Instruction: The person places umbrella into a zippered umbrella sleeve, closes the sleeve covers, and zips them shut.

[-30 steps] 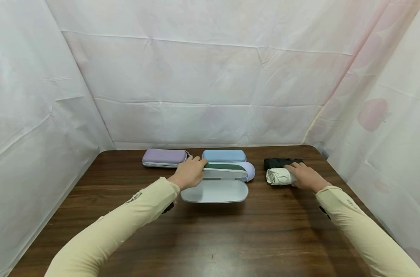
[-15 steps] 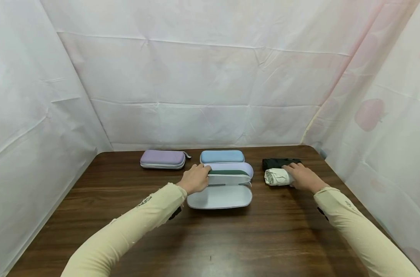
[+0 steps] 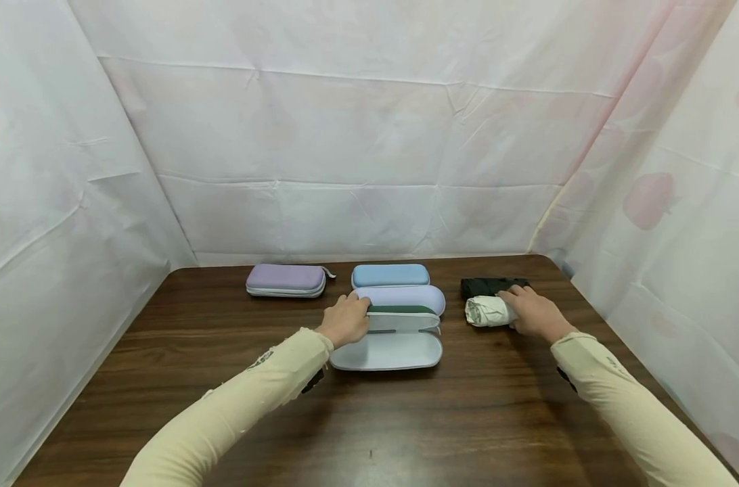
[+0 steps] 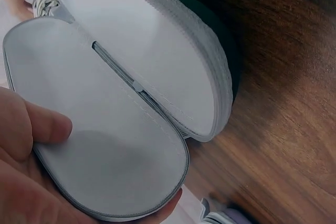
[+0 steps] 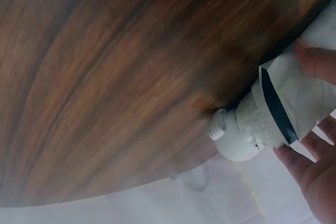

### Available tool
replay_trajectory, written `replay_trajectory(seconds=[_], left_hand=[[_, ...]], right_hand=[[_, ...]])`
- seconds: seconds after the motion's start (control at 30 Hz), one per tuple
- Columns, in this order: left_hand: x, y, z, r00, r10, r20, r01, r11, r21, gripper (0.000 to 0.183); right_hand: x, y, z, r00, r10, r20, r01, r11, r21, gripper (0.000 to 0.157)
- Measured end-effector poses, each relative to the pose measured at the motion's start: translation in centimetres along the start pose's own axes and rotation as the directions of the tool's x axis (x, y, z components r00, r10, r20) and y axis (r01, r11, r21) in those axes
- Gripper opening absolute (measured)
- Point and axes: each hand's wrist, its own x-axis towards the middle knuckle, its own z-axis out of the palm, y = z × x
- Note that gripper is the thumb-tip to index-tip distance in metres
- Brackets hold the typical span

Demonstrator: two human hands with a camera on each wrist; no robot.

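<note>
My left hand (image 3: 345,321) pinches the edge of an unzipped glasses case (image 3: 394,352), green outside and pale grey inside. In the left wrist view the thumb lies inside the case (image 4: 115,150) and fingers curl under its rim; no contents show in the visible halves. At the right, my right hand (image 3: 535,314) grips a rolled white folding umbrella (image 3: 488,311) lying on the table. The right wrist view shows the umbrella's dark strap band, white handle and cord, with thumb and fingers on opposite sides. Directly behind it lies a black folding umbrella (image 3: 491,285).
A closed lavender case (image 3: 406,299) lies just behind the green one, with a light blue case (image 3: 390,274) beyond. Farther left is a purple zipped case (image 3: 286,279) with a strap. The wooden table (image 3: 369,419) is bounded by white sheeting (image 3: 357,135).
My left hand has brought the green case slightly right and nearer to me, uncovering more of the lavender case. The right hand has stayed on the white umbrella.
</note>
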Motion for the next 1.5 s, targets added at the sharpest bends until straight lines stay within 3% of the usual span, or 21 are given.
replay_trajectory(seconds=[0.27,0.47,0.83,1.17,1.5], left_hand=[[0.6,0.4,0.1,1.0,-0.001,0.012,0.001,1.0,0.003,0.029],[0.7,0.5,0.0,1.0,-0.011,0.024,0.011,1.0,0.014,0.03],[0.8,0.4,0.0,1.0,-0.022,0.013,0.021,0.999,0.025,0.028],[0.8,0.7,-0.3,0.999,-0.037,0.002,0.037,0.998,0.05,0.024],[1.0,0.8,-0.1,0.999,-0.036,0.001,0.036,0.998,0.053,0.025]], right_hand=[[-0.4,0.2,0.0,0.997,0.082,-0.005,-0.082,0.995,-0.054,0.061],[-0.6,-0.6,-0.3,0.995,0.095,-0.011,-0.095,0.994,-0.05,0.058],[-1.2,-3.6,-1.9,0.996,0.067,-0.055,-0.072,0.993,-0.09,0.057],[-2.3,-6.5,-4.0,0.984,0.029,-0.174,-0.042,0.997,-0.071,0.05],[-3.5,-9.2,-5.8,0.973,-0.082,-0.216,0.062,0.993,-0.097,0.046]])
